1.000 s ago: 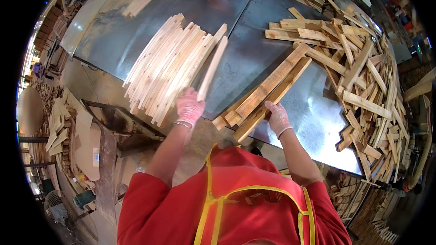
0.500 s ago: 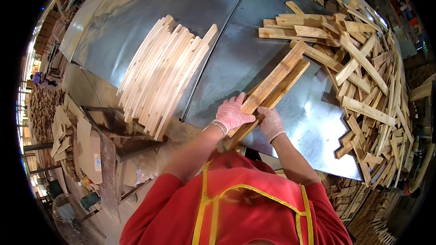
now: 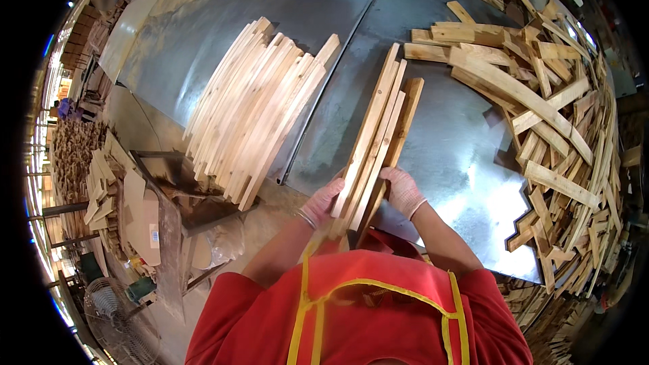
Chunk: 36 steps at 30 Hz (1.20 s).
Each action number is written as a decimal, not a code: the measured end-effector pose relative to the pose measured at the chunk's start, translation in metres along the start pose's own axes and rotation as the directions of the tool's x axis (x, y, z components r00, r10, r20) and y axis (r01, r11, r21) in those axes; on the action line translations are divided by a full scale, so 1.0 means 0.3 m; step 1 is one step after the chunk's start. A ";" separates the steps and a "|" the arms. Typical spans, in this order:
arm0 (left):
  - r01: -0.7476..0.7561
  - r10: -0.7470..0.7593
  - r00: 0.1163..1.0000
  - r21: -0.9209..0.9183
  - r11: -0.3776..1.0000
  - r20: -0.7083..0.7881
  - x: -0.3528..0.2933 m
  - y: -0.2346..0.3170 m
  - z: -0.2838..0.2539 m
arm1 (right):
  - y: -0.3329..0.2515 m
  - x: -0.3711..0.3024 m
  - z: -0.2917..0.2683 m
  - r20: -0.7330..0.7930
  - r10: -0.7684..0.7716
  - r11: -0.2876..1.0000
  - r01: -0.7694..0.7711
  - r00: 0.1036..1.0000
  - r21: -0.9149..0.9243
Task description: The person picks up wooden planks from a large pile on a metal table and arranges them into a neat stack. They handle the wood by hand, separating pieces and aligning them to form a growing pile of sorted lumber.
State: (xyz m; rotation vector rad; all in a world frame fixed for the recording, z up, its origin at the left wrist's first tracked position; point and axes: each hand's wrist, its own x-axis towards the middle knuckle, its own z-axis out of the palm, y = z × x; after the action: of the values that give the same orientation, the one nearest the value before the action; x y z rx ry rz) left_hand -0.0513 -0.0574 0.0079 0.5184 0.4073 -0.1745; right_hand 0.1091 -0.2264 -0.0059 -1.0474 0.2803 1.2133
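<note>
Between my hands a small bundle of wooden strips (image 3: pixel 368 142) points away from me, the strips standing on their narrow edges side by side. My left hand (image 3: pixel 323 203), in a pale pinkish work glove, grips the bundle's left side near its close end. On the other side, my gloved right hand (image 3: pixel 403 192) closes around the rightmost strip. The near ends of the strips reach to the front of my red apron (image 3: pixel 378 284). To the left, a neat row of pale wooden strips (image 3: pixel 260 108) lies across the metal table (image 3: pixel 304 0).
A jumbled heap of wooden offcuts (image 3: pixel 561 135) covers the table's right side. A seam (image 3: pixel 334 71) runs across the metal surface. At the lower left are a fan (image 3: pixel 122 318), a wooden board (image 3: pixel 162 250) and more piled wood (image 3: pixel 105 189).
The strips in my hands have turned more upright on edge and come together as a bundle, swinging leftward at the far end. My left hand has lowered toward the near end.
</note>
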 end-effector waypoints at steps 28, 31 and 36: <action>0.230 0.377 0.923 0.679 -0.697 0.075 0.038 0.124 0.141 | -0.762 0.017 -0.234 0.189 -0.628 -0.499 -0.205 0.755 -0.842; 0.166 0.364 0.929 0.796 -0.583 0.073 0.223 0.045 0.239 | -0.714 0.014 -0.183 0.091 -0.383 -0.388 -0.071 0.919 -0.919; 0.274 0.598 0.801 0.884 -0.380 0.009 0.444 -0.063 0.327 | -0.666 -0.284 -0.242 0.331 -0.697 -0.211 0.259 0.637 -0.943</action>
State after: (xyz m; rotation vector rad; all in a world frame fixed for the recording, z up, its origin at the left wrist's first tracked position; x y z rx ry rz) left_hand 0.0969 -0.1319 0.0211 2.6279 0.6606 0.0570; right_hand 0.2733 -0.3314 0.1146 -2.3469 -0.9576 0.1754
